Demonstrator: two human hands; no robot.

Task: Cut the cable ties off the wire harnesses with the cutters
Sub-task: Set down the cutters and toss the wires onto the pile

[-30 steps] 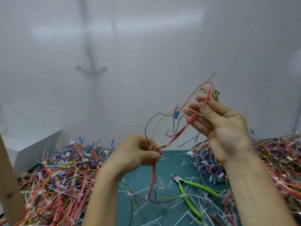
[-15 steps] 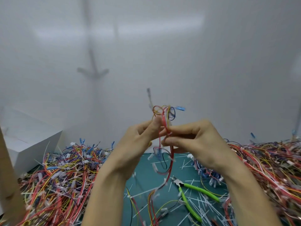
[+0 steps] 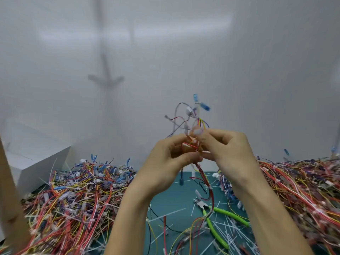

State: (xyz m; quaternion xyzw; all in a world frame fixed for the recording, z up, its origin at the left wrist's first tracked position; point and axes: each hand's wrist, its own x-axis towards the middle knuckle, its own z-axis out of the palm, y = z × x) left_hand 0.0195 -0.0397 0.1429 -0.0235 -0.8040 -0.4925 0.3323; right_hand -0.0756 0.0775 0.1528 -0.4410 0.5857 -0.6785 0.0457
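Both hands are raised together in front of me, holding one wire harness (image 3: 191,118) of red, yellow and black wires with blue and white connectors. My left hand (image 3: 165,162) pinches the bundle from the left, and my right hand (image 3: 228,150) pinches it from the right, fingertips nearly touching. The harness's loose ends stick up above the fingers, while its tail hangs down to the green mat (image 3: 171,201). The green-handled cutters (image 3: 217,216) lie on the mat below my right forearm, untouched.
A big heap of harnesses (image 3: 73,196) covers the left of the table and another heap (image 3: 301,188) the right. Cut white ties (image 3: 171,212) litter the mat. A white box (image 3: 31,159) stands at the far left, a wooden post (image 3: 9,199) beside it.
My hands came together from apart, gathering the harness in front of me. Its connector ends now stick up higher above the fingers. The cutters have not moved.
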